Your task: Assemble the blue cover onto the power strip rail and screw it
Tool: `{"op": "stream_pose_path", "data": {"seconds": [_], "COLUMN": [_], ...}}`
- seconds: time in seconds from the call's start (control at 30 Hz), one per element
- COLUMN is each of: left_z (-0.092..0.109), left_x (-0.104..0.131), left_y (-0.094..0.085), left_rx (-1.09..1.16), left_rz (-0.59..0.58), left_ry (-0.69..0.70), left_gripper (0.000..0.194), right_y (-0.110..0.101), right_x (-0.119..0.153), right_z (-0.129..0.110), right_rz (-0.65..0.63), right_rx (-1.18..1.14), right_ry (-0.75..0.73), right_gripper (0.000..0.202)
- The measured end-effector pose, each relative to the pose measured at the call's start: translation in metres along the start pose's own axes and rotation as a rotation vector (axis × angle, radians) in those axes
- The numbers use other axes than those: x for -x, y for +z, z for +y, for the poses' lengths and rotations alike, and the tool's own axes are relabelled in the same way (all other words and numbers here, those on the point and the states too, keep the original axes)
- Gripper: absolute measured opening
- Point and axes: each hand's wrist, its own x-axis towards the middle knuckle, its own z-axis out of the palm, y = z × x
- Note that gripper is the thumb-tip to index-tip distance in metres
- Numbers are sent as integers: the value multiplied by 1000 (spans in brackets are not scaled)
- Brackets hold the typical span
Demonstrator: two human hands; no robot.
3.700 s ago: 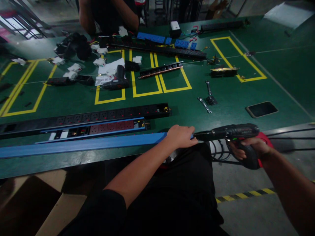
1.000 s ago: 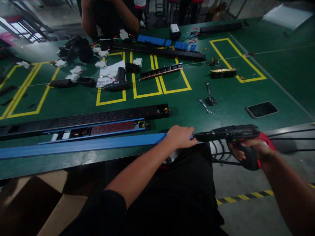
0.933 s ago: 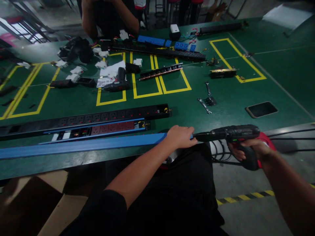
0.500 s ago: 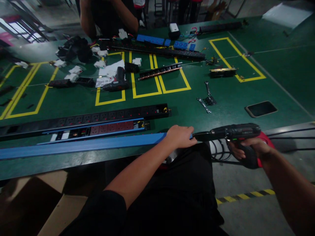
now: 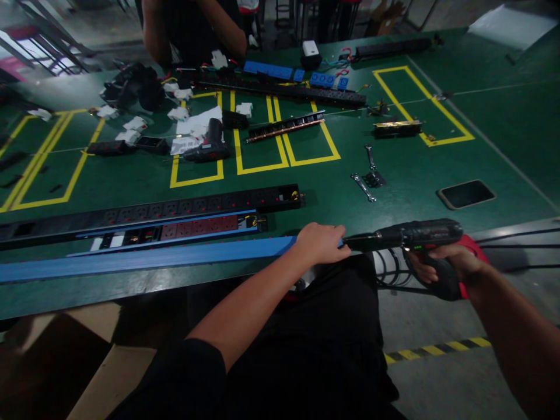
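My left hand (image 5: 322, 244) is wrapped round the right end of a long blue bar (image 5: 144, 256) along the table's near edge. In my right hand (image 5: 455, 263) is a black and red power drill (image 5: 417, 234), held level and pointing left. Its long bit meets the end of the blue bar beside my left fingers; the exact contact point is too small to tell. Behind the blue bar lie a shorter blue-edged strip with dark red sockets (image 5: 199, 226) and a long black socket strip (image 5: 210, 204).
On the green table (image 5: 406, 186) are wrenches (image 5: 363, 187), a phone (image 5: 466, 193), a second drill (image 5: 212, 143), a metal-edged strip (image 5: 284, 126) and white connectors (image 5: 135, 123). A person (image 5: 192, 35) is across the table. Cardboard boxes (image 5: 114, 373) stand below left.
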Motion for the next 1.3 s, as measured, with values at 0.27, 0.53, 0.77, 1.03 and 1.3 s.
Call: {"op": "stream_pose_path", "data": {"seconds": [0.27, 0.53, 0.77, 1.03, 1.3], "left_z": [1, 2, 2, 1, 1], "left_x": [0, 0, 0, 0, 0], "left_y": [-1, -3, -3, -2, -2], "left_rx": [3, 9, 0, 2, -3], "left_rz": [-15, -24, -38, -34, -14], "left_ry": [-12, -19, -25, -18, -19], "left_gripper": [38, 38, 39, 40, 40], "right_y": [12, 23, 21, 25, 23], "right_x": [1, -1, 0, 4, 12], "right_z": [-8, -13, -10, -11, -4], "right_rz": [184, 217, 280, 585, 323], "right_rx": [68, 148, 104, 190, 132], "right_ry": [87, 111, 120, 182, -11], "right_gripper": [28, 27, 30, 37, 31]}}
